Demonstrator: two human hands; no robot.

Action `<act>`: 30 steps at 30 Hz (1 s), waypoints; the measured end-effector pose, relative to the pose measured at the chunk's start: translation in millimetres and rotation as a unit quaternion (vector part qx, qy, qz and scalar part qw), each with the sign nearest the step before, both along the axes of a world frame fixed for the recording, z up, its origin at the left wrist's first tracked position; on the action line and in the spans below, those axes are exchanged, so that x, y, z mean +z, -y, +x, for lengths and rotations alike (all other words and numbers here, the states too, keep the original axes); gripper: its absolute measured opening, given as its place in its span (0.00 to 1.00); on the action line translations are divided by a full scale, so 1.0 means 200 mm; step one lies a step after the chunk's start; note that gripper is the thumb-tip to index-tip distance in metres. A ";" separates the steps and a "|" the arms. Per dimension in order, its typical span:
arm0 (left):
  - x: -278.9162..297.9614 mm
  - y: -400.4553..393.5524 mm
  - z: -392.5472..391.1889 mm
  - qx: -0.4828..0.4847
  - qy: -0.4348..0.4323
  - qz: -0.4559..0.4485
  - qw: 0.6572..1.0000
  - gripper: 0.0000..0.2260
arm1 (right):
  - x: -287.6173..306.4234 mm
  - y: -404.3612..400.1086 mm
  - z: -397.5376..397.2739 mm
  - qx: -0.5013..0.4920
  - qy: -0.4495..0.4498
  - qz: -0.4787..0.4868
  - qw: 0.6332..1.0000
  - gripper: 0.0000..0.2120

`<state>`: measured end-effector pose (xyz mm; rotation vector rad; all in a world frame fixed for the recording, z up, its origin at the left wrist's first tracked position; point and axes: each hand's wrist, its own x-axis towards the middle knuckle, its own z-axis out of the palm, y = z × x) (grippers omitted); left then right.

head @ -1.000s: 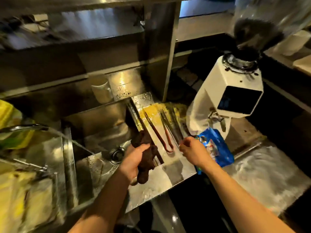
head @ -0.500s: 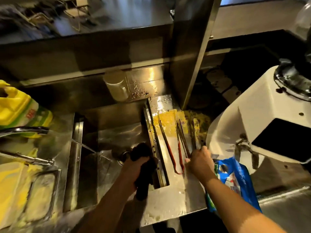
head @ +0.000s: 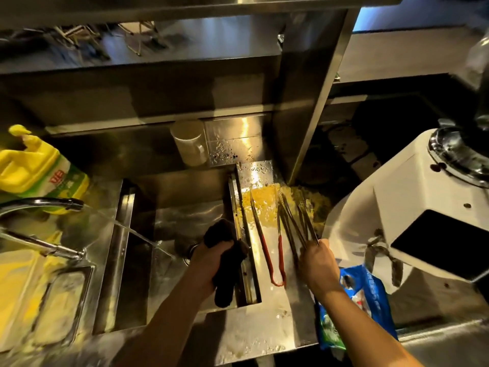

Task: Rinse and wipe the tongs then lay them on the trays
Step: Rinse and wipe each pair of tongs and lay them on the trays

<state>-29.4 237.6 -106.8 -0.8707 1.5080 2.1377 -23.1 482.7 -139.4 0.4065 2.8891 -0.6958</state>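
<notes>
My right hand [head: 318,263] grips the near ends of bare steel tongs [head: 293,221] that lie pointing away over a yellow cloth [head: 267,205] on the steel drainboard [head: 275,313]. Just left of them lies a pair of red-handled tongs [head: 272,250], untouched. My left hand [head: 211,260] holds a dark wiping cloth [head: 225,266] over the sink's right edge. Water runs from the faucet [head: 39,205] into the steel sink [head: 169,223].
A yellow detergent jug [head: 37,170] stands at the back left. A clear glass mug [head: 190,147] sits behind the sink. A white coffee grinder [head: 412,213] crowds the right side, with a blue packet [head: 360,300] at its foot. Steel shelving hangs overhead.
The view has swung left and closer. My right hand has closed on the ends of the steel tongs on the drainboard. My left hand keeps the dark cloth by the sink edge.
</notes>
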 end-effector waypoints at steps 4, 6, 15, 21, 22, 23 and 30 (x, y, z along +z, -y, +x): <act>0.00 0.07 0.03 0.006 -0.015 0.018 1.000 0.09 | 0.08 0.05 0.00 -0.052 -0.005 0.014 0.999 0.08; 0.01 0.11 0.04 0.013 -0.024 0.020 0.999 0.10 | 0.12 0.09 0.03 -0.054 -0.016 0.036 0.998 0.12; 0.05 0.63 0.15 0.101 -0.021 0.039 0.994 0.17 | 0.32 0.63 0.04 -0.025 0.080 -0.339 0.937 0.06; 0.07 0.96 0.20 0.164 -0.026 0.088 0.982 0.21 | 0.34 1.05 0.09 -0.009 0.223 -0.499 0.837 0.06; 0.07 1.00 0.21 0.174 -0.031 0.098 0.979 0.23 | 0.34 1.10 0.09 -0.007 0.234 -0.505 0.831 0.06; 0.08 1.03 0.21 0.183 -0.038 0.105 0.977 0.23 | 0.34 1.14 0.10 -0.004 0.244 -0.510 0.825 0.07; 0.16 1.01 0.07 0.199 -0.008 0.113 0.973 0.12 | 0.36 1.39 0.14 0.025 0.256 -0.491 0.832 0.11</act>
